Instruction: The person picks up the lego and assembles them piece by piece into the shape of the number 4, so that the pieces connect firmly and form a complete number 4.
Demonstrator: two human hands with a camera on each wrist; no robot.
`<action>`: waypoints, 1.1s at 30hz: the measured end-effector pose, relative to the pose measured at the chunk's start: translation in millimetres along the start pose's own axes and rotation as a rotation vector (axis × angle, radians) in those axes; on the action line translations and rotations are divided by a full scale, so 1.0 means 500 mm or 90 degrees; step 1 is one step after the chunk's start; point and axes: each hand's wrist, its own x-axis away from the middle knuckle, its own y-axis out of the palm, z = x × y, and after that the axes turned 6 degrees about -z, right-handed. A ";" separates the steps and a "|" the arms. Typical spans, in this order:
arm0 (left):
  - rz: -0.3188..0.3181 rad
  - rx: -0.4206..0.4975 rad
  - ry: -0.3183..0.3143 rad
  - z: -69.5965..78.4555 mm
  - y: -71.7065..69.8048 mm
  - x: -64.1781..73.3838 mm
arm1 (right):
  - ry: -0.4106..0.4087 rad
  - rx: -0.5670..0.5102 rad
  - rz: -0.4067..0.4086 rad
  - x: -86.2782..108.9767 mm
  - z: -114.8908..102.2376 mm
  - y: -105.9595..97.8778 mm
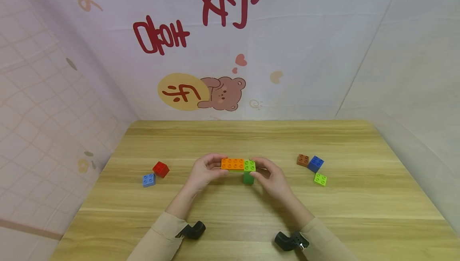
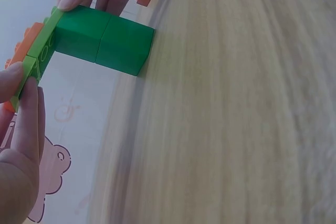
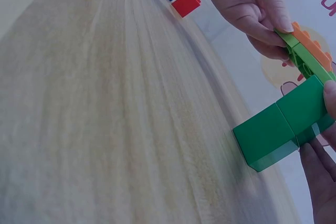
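So the main thing is a little toy-brick build near the middle of the table [image 1: 237, 221], roughly between the two hands. It's got two dark green bricks [image 2: 102, 40] stacked into a column, a thin light green layer [image 1: 249, 165] on top that sticks out sideways towards the left hand, and an orange plate [image 1: 232, 164] with eight studs sitting on that overhang. The light green layer has a seam in it, so it looks like two pieces, and its studs show next to the orange. The column looks upright, foot down on the wood. Left hand [image 1: 205, 172] is pinching the overhanging end, thumb on the near side and fingers on the far side. Right hand [image 1: 272, 178] is pinching the column end up near the top, thumb nearest the person. Off to the left there's a red brick [image 1: 161, 169] with a light blue brick [image 1: 149, 180] just beside it. Off to the right, a brown brick [image 1: 303, 160] and a dark blue brick [image 1: 316, 164] sit side by side, with a lime brick [image 1: 320, 179] just nearer the person. Behind it all is a white backdrop [image 1: 305, 45] with a cartoon bear [image 1: 224, 94] and big red lettering.
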 end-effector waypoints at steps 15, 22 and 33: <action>-0.014 -0.010 0.021 0.000 -0.003 0.003 | -0.020 -0.004 -0.008 -0.003 0.006 0.003; -0.015 -0.018 0.024 0.000 -0.003 0.003 | -0.037 -0.018 -0.016 0.016 0.025 -0.010; -0.022 -0.023 0.027 -0.001 -0.005 0.002 | 0.054 0.033 -0.004 0.057 0.038 -0.064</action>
